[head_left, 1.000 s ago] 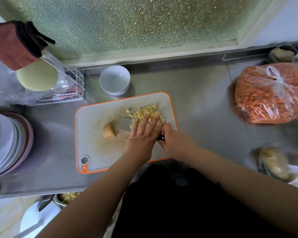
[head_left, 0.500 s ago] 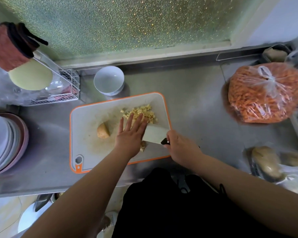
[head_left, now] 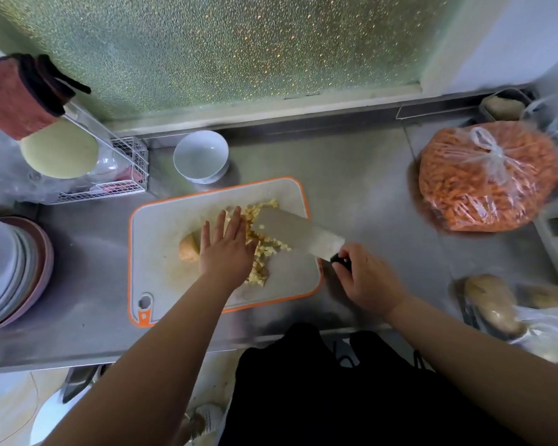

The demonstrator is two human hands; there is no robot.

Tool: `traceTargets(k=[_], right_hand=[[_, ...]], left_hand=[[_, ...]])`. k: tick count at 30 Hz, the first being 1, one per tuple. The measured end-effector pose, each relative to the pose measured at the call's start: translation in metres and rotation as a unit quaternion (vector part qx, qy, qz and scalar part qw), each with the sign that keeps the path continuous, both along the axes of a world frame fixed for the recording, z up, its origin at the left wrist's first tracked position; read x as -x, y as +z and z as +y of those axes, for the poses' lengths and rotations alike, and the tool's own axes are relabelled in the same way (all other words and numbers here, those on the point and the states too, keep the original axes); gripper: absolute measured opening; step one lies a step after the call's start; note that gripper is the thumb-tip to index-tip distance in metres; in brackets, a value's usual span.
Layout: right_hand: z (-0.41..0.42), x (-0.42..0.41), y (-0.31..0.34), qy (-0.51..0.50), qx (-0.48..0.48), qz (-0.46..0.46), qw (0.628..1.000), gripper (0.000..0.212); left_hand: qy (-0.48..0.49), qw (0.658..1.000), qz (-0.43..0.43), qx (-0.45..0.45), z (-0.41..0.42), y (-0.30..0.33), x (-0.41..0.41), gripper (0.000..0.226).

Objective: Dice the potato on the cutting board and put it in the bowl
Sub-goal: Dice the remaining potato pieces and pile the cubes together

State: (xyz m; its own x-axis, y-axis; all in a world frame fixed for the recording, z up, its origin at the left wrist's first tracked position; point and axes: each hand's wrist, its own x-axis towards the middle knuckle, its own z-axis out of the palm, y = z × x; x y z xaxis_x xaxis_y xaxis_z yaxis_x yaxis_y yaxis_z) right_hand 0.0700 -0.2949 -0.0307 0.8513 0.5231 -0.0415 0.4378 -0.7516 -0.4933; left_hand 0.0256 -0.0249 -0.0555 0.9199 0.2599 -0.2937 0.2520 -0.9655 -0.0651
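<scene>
Potato cubes (head_left: 265, 249), small and pale yellow, are heaped in a bumpy pile on the cutting board (head_left: 162, 239). The board is flat and white, with rounded corners and an orange rim, and it is laid on a shiny metal counter (head_left: 367, 194). One uncut potato lump (head_left: 188, 248), round and brown-skinned, is seen just left of the pile. The left hand (head_left: 228, 252) is held flat with straight fingers against the cubes. A wide, grey metal cleaver (head_left: 298, 235) is tilted over the pile, and its dark handle is gripped by the right hand (head_left: 367, 281). A round white bowl (head_left: 201, 160), smooth and with nothing in it, is set just behind the board. A clear, crinkly bag of orange pieces (head_left: 486, 175) is seen at the right. Round plates (head_left: 10, 268) are stacked at the left.
</scene>
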Motion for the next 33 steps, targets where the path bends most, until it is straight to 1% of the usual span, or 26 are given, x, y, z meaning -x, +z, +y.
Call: traceTargets(k=[2, 3, 5, 6, 8, 9, 11, 14, 16, 18, 20, 21, 23, 25, 27, 30, 33], right_hand=[[0.005, -0.003, 0.004, -0.064, -0.053, 0.062, 0.995, 0.037], [0.010, -0.006, 0.006, -0.086, -0.082, 0.112, 0.987, 0.037], [0.021, -0.014, 0.008, -0.099, -0.130, 0.183, 0.969, 0.026], [0.027, -0.018, 0.008, -0.099, -0.140, 0.205, 0.964, 0.022], [0.037, -0.024, 0.011, -0.106, -0.148, 0.245, 0.952, 0.028], [0.040, -0.027, 0.012, -0.100, -0.142, 0.258, 0.950, 0.030], [0.043, -0.033, 0.013, -0.058, -0.106, 0.265, 0.957, 0.029], [0.051, -0.036, 0.011, 0.059, 0.001, 0.259, 0.964, 0.019], [0.059, -0.030, 0.009, 0.126, 0.061, 0.239, 0.961, 0.020], [0.069, -0.022, 0.006, 0.171, 0.108, 0.209, 0.957, 0.015], [0.080, -0.016, 0.004, 0.203, 0.140, 0.181, 0.952, 0.021], [0.084, -0.015, 0.003, 0.217, 0.150, 0.174, 0.949, 0.024], [0.091, -0.013, -0.001, 0.236, 0.167, 0.156, 0.945, 0.025], [0.094, -0.013, -0.007, 0.235, 0.178, 0.153, 0.943, 0.027], [0.097, -0.015, -0.013, 0.207, 0.173, 0.161, 0.949, 0.028], [0.100, -0.025, -0.019, 0.142, 0.141, 0.161, 0.966, 0.025], [0.105, -0.036, -0.021, 0.104, 0.129, 0.138, 0.976, 0.026]], left_hand=[[0.053, 0.995, -0.063, 0.063, 0.000, 0.004, 0.001, 0.049], [0.081, 0.987, -0.101, 0.096, 0.001, 0.006, 0.001, 0.043], [0.139, 0.963, -0.163, 0.166, 0.003, 0.011, 0.001, 0.034], [0.164, 0.947, -0.185, 0.204, 0.003, 0.013, 0.002, 0.034], [0.191, 0.923, -0.211, 0.260, 0.006, 0.016, 0.004, 0.047], [0.196, 0.917, -0.216, 0.271, 0.009, 0.016, 0.005, 0.055], [0.215, 0.907, -0.240, 0.269, 0.016, 0.015, 0.010, 0.062], [0.288, 0.876, -0.280, 0.268, 0.028, 0.014, 0.023, 0.065], [0.324, 0.871, -0.262, 0.261, 0.037, 0.010, 0.035, 0.070], [0.359, 0.872, -0.207, 0.262, 0.046, 0.004, 0.046, 0.078], [0.388, 0.869, -0.139, 0.274, 0.053, -0.001, 0.055, 0.085], [0.391, 0.871, -0.110, 0.277, 0.055, -0.004, 0.058, 0.088], [0.374, 0.886, -0.068, 0.266, 0.057, -0.008, 0.064, 0.091], [0.356, 0.899, -0.047, 0.250, 0.058, -0.010, 0.066, 0.090], [0.346, 0.907, -0.037, 0.237, 0.057, -0.011, 0.066, 0.087], [0.354, 0.907, -0.032, 0.225, 0.054, -0.011, 0.065, 0.086], [0.350, 0.910, -0.025, 0.220, 0.055, -0.009, 0.064, 0.086]])
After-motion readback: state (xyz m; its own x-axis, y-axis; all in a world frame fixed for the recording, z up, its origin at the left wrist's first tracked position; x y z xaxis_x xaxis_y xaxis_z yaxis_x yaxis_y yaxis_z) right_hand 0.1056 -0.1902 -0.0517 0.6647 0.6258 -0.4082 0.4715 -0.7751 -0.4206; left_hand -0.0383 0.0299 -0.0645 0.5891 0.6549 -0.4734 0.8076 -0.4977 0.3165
